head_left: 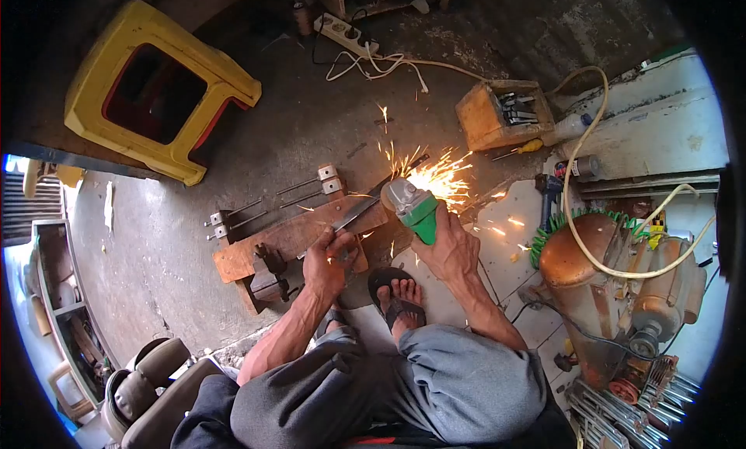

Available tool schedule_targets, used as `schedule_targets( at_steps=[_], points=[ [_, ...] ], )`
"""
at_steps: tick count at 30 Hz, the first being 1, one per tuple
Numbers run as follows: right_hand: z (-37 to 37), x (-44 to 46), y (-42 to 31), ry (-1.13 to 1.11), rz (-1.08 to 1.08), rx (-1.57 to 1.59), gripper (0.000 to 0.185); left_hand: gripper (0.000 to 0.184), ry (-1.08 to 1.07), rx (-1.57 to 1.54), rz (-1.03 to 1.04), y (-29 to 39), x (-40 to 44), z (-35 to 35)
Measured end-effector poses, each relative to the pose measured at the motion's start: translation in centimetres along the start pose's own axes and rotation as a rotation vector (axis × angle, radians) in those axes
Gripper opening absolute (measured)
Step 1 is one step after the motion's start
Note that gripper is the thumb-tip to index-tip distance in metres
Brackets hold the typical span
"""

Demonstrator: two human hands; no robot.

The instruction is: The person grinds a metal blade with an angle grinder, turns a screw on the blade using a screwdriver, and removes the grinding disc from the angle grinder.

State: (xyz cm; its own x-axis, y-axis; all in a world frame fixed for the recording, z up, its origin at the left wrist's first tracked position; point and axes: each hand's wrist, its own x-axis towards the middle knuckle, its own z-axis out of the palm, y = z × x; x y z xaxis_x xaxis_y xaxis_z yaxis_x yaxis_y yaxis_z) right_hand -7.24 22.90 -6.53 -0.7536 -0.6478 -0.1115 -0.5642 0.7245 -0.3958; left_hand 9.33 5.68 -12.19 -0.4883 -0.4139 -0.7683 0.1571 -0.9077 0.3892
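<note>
My right hand (451, 248) is wrapped round a green angle grinder (416, 210), whose disc meets a flat dark metal bar (364, 208). Bright sparks spray from the contact, up and to the right. The near end of the bar is in my left hand (328, 256), its fingers closed on it. The bar slants up to the right across a low wooden bench (247, 251). Beside my left hand, a bench vise (268, 276) is fixed to that bench.
A yellow frame (180, 150) lies at the upper left. Beyond the bench are a power strip (342, 34) and a wooden box of metal parts (486, 119). A copper-coloured compressor tank (579, 251) with hoses stands at the right. My sandalled foot (400, 294) is below the grinder.
</note>
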Motion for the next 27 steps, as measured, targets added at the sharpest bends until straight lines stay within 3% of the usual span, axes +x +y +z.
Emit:
schedule_targets(
  at_steps=[27],
  points=[
    [-0.2,1.6,1.6,-0.022,0.143,-0.001,0.073,0.016,0.028,-0.027,-0.037,0.2,-0.1,0.0]
  ],
)
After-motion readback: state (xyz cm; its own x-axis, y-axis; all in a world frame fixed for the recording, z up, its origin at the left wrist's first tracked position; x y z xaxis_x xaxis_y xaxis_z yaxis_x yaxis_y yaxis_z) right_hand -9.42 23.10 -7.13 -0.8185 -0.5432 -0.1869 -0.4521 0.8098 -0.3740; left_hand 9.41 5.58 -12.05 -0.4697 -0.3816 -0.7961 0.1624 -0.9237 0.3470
